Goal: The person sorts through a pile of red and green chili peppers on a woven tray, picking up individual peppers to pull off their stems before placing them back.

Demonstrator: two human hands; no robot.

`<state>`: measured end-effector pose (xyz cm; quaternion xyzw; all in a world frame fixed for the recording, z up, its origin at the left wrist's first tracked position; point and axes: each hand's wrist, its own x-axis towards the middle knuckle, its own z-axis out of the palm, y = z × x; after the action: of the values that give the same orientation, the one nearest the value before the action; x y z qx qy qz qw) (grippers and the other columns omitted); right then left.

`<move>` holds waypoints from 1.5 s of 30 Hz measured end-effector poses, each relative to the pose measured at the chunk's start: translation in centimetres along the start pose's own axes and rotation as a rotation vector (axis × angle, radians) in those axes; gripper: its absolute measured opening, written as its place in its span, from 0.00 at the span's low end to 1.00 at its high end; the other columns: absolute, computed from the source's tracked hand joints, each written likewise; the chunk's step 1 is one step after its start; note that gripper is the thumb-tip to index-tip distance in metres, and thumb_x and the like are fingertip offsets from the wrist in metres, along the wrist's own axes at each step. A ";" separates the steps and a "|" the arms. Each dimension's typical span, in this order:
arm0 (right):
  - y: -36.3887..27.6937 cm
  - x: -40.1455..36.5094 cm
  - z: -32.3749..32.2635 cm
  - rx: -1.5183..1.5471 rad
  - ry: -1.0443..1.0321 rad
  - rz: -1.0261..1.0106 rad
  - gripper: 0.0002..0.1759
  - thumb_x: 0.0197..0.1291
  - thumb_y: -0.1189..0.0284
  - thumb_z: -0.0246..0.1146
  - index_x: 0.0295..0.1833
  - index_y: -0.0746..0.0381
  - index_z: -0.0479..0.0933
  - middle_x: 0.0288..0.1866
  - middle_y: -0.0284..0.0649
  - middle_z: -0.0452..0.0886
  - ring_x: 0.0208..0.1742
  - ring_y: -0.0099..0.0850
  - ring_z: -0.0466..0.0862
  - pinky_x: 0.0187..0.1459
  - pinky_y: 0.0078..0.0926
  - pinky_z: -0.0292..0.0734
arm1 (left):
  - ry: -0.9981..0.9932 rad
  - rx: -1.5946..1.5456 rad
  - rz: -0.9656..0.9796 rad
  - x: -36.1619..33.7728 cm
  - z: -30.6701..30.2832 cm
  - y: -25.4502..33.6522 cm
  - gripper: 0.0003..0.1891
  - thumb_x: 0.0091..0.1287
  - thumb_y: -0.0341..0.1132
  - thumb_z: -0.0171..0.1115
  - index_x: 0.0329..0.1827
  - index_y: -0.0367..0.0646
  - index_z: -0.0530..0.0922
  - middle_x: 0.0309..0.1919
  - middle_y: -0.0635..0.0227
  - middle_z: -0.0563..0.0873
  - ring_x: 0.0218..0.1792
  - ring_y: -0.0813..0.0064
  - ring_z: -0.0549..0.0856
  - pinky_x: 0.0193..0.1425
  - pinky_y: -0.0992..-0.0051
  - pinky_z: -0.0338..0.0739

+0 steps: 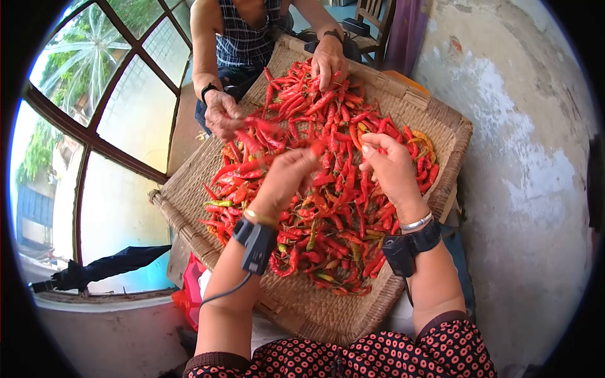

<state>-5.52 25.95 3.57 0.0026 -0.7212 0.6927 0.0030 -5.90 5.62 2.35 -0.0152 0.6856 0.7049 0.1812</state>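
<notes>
A heap of red chili peppers, with a few green and yellowish ones, lies in a large woven tray. Above the heap, my left hand is closed in a pinch, with the blurred tip of a red chili pepper showing at its fingers. My right hand hovers over the right part of the heap, thumb and forefinger pinched together. What lies between those fingertips is too small to make out, and peppers sit right behind them.
Across the tray a person's two hands handle peppers. Paned windows and a dark folded umbrella are on the left. A peeling wall rises at right. A red bag hangs by the tray's lower left edge.
</notes>
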 end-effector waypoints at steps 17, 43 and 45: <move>-0.2 -0.2 0.7 -0.049 -0.134 0.036 0.11 0.60 0.72 0.58 0.43 0.70 0.77 0.30 0.35 0.80 0.28 0.20 0.79 0.33 0.17 0.74 | 0.302 1.587 0.640 2.7 -1.5 -3.1 0.09 0.54 0.29 0.54 0.38 0.43 0.76 0.37 0.65 0.78 0.40 0.66 0.81 0.39 0.71 0.78; 0.3 0.0 0.6 -0.037 -0.145 0.017 0.10 0.61 0.72 0.57 0.43 0.67 0.77 0.30 0.31 0.78 0.27 0.16 0.77 0.25 0.12 0.70 | 0.080 1.303 0.275 -0.1 0.7 -4.2 0.16 0.55 0.46 0.62 0.31 0.41 0.80 0.24 0.58 0.81 0.30 0.59 0.82 0.34 0.62 0.76; 0.3 0.1 0.6 -0.050 -0.146 0.015 0.10 0.61 0.72 0.57 0.43 0.67 0.77 0.30 0.31 0.78 0.27 0.15 0.77 0.25 0.12 0.70 | 0.097 1.273 0.297 -0.4 0.2 -3.3 0.14 0.55 0.45 0.62 0.31 0.41 0.80 0.23 0.57 0.81 0.29 0.59 0.82 0.34 0.62 0.76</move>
<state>-5.63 25.35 3.21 0.0476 -0.7367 0.6724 -0.0546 -4.57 5.69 -0.69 0.1582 0.9710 0.1774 0.0244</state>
